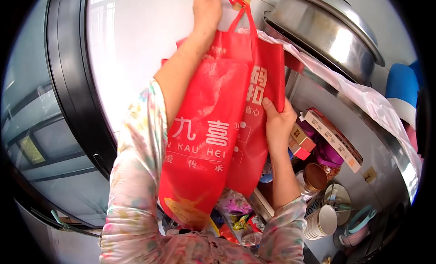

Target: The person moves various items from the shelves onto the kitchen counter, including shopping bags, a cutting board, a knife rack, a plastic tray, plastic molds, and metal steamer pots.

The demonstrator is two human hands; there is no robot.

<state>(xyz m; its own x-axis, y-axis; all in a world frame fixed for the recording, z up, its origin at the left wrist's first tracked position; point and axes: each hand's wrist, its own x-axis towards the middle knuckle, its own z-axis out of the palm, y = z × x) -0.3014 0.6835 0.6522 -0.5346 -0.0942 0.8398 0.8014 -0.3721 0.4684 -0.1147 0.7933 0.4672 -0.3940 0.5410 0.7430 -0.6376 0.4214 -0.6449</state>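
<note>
A red bag hangs through the middle of the frame, printed in white on its front, with a second red panel behind and to its right; whether that is another bag or a fold of the same one, I can't tell. The left hand, at top centre, has its fingers closed round the red straps. Right of centre, the right hand pinches the side edge of the rear panel, thumb on the printed face and fingers behind.

The material looks thin, soft and a little slick, so it should be light, fold easily and not break. The straps and the doubled side edges seem the surest places to hold; the smooth middle would probably slide or crumple.

Beyond the right hand, on the right of the frame, lie a long carton and a purple-topped container with small reddish-brown pieces showing in its clear lower part. Below them stands a jar with a brown lid, its contents unclear, then a stack of white bowls. At bottom centre, colourful packets sit crowded together. A large steel pot fills the upper right.
</note>
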